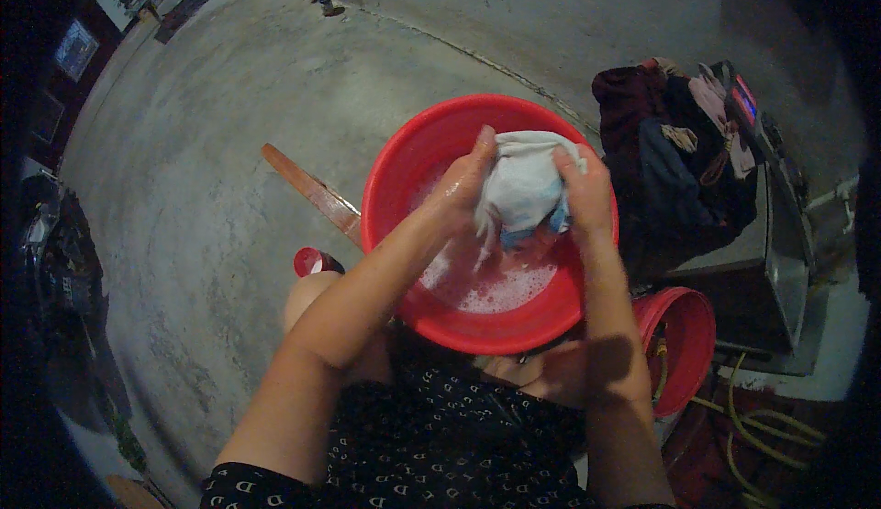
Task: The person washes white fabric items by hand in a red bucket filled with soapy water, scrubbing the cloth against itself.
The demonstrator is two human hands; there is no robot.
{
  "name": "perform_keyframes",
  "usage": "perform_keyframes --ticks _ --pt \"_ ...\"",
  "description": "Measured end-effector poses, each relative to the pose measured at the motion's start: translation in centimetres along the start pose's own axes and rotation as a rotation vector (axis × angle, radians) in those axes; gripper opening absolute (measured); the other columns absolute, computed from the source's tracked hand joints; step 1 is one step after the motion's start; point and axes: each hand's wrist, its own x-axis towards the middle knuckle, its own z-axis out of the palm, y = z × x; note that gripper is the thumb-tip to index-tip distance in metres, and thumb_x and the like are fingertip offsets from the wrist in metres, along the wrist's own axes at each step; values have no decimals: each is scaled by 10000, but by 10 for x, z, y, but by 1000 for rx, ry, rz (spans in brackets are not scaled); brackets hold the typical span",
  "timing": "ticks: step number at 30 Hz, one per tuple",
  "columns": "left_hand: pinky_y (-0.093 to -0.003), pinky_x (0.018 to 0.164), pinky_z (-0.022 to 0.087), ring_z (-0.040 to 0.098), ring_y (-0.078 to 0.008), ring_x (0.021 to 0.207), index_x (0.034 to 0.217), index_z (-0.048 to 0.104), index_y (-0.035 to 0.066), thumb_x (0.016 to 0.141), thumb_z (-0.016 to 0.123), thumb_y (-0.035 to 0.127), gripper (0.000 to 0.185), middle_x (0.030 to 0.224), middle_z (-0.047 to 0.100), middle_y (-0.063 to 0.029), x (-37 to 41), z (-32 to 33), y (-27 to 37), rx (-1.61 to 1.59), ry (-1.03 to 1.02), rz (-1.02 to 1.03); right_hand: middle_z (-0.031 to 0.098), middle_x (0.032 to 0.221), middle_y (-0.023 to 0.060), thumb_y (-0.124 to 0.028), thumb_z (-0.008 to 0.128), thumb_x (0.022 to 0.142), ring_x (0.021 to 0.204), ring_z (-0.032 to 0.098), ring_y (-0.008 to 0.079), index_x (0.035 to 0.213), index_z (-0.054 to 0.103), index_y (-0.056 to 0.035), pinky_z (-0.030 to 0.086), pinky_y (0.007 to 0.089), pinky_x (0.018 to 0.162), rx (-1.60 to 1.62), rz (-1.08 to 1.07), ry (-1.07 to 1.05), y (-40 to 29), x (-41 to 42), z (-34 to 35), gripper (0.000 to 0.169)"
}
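Note:
Both of my hands grip a wet, bunched white cloth [526, 185] with blue patches at its lower end. My left hand [462, 189] holds its left side, thumb up near the top edge. On the right side, my right hand [586, 189] has its fingers curled over the fabric. The cloth is above a round red plastic basin [392, 158], and a strip of it hangs toward the water. Soapy water [506, 292] with white suds lies in the basin. My forearms hide parts of the basin's near rim.
A wooden board [313, 192] extends left from the basin. Near my knee is a small red cup [308, 262]. To the right, a pile of dark clothes [678, 158] rests on a grey stand; below it are a red bucket [688, 350] and a yellow hose [764, 426].

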Motion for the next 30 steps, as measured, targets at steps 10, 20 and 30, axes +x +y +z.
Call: perform_keyframes --ticks 10,20,30 --pt "-289 460 390 463 -123 505 591 490 185 813 424 510 399 559 485 11 1 29 -34 -341 384 -33 495 591 106 -163 611 662 498 505 278 637 506 -52 394 372 430 -737 -769 117 14 -20 45 155" --pt "-306 576 473 548 -163 667 897 557 117 819 399 509 430 789 563 -30 8 -4 -27 -219 137 30 540 637 125 -190 549 769 548 546 249 729 563 -29 425 350 483 -801 -694 110 1 -21 44 167" --pt "-284 852 385 496 -148 950 1167 435 26 721 652 251 545 1038 537 -52 -2 -30 12 850 -404 65 592 800 77 -296 503 839 695 576 159 902 555 30 467 279 645 492 376 -104 -22 3 -18 336"
